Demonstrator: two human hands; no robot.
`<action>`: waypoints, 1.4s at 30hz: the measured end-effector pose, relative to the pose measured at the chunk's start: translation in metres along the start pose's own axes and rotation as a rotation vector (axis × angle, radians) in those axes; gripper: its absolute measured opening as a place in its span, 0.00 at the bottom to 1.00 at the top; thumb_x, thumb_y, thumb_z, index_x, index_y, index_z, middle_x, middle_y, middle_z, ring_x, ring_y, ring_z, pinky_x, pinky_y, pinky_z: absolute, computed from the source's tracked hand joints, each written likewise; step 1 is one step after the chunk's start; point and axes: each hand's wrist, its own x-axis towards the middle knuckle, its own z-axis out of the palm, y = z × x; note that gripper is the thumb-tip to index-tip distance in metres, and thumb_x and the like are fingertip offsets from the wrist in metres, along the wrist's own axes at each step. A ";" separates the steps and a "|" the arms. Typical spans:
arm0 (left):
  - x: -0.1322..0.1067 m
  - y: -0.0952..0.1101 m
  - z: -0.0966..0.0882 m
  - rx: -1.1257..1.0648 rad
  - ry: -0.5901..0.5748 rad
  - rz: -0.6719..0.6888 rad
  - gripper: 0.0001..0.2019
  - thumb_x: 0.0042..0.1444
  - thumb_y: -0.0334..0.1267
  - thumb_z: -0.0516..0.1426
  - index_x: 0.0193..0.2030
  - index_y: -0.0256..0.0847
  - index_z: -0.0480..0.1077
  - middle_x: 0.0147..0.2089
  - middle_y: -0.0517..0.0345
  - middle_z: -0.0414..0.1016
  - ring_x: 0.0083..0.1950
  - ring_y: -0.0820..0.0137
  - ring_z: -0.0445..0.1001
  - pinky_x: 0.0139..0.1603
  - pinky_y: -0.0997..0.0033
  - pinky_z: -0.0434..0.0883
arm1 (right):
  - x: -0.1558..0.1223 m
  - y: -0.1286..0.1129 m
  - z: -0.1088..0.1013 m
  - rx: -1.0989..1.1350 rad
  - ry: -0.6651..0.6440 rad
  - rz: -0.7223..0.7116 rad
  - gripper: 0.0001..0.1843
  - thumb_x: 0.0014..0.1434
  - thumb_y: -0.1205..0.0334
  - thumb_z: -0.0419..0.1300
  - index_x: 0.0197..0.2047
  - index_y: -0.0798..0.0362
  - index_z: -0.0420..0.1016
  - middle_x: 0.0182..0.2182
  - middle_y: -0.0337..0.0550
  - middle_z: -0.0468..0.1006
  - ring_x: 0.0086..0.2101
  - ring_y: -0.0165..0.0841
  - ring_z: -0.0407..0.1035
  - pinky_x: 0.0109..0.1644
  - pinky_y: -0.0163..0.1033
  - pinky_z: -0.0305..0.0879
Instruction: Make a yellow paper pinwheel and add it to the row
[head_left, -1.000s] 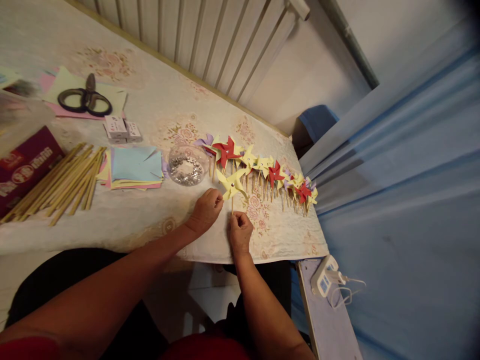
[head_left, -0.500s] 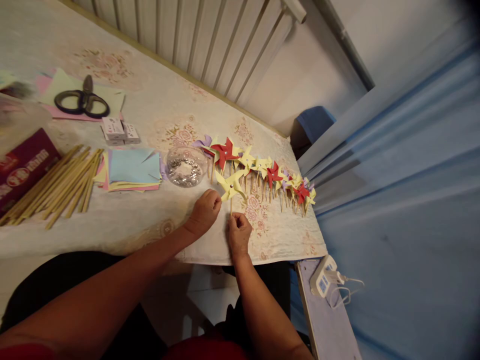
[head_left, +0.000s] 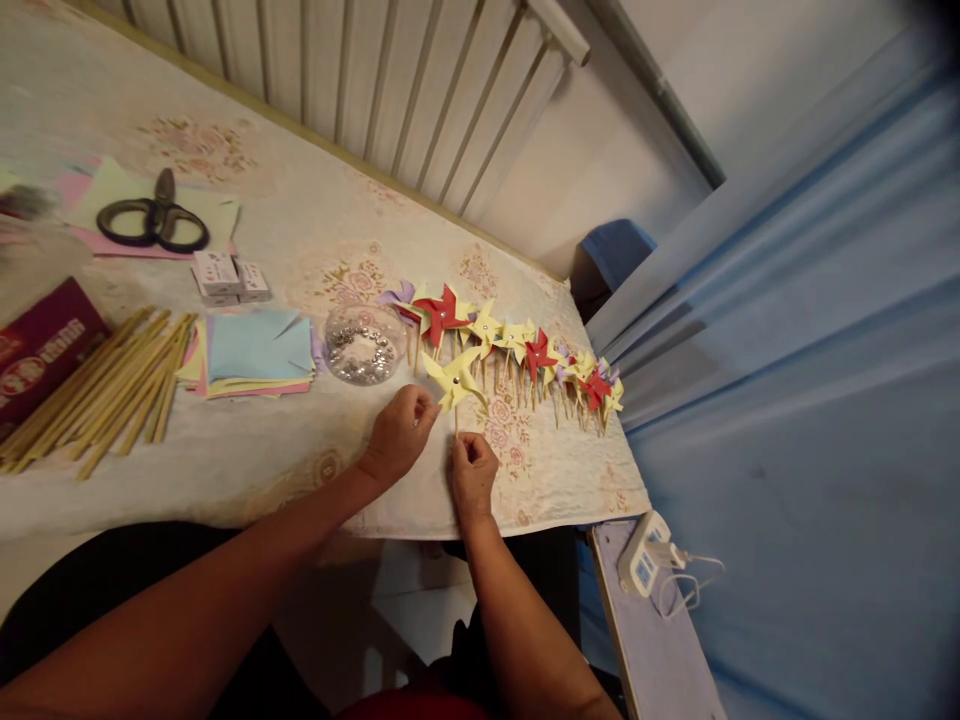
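My right hand (head_left: 471, 472) pinches the lower end of the wooden stick of a yellow paper pinwheel (head_left: 453, 378), holding it upright over the table. My left hand (head_left: 396, 436) is closed, its fingertips pinching the left blade of that same pinwheel. Just behind it lies a row of finished pinwheels (head_left: 525, 352) in red, yellow and purple, running to the right end of the table. A clear round dish of silver pins (head_left: 361, 345) stands left of the row.
The floral tablecloth (head_left: 247, 440) carries a bundle of wooden sticks (head_left: 105, 385), a stack of coloured paper squares (head_left: 255, 350), small white boxes (head_left: 225, 275), black scissors (head_left: 154, 220) on paper and a maroon box (head_left: 41, 345). A white power strip (head_left: 646, 562) sits lower right; blue curtain on the right.
Both hands and the yellow pinwheel stay together with the same grips. The view has shifted slightly, so everything sits a little lower and further left in the picture.
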 end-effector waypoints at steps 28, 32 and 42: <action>0.038 -0.002 -0.035 0.102 0.010 0.154 0.09 0.54 0.30 0.53 0.40 0.41 0.72 0.44 0.52 0.76 0.43 0.63 0.74 0.49 0.60 0.73 | 0.000 0.005 -0.001 -0.044 -0.015 -0.081 0.12 0.58 0.55 0.58 0.30 0.53 0.74 0.26 0.38 0.73 0.30 0.32 0.66 0.38 0.36 0.63; 0.037 -0.001 -0.036 0.143 0.011 0.126 0.05 0.54 0.30 0.53 0.36 0.41 0.70 0.39 0.53 0.74 0.40 0.64 0.73 0.46 0.61 0.72 | 0.000 0.004 -0.001 -0.041 -0.015 -0.076 0.12 0.58 0.55 0.57 0.30 0.53 0.74 0.27 0.38 0.73 0.31 0.32 0.66 0.38 0.37 0.63; 0.037 -0.002 -0.035 0.128 -0.009 0.204 0.04 0.54 0.29 0.54 0.32 0.42 0.67 0.40 0.52 0.73 0.45 0.61 0.72 0.47 0.60 0.72 | 0.000 0.003 -0.001 -0.029 -0.016 -0.057 0.12 0.58 0.56 0.57 0.30 0.54 0.74 0.27 0.38 0.73 0.30 0.32 0.65 0.38 0.36 0.62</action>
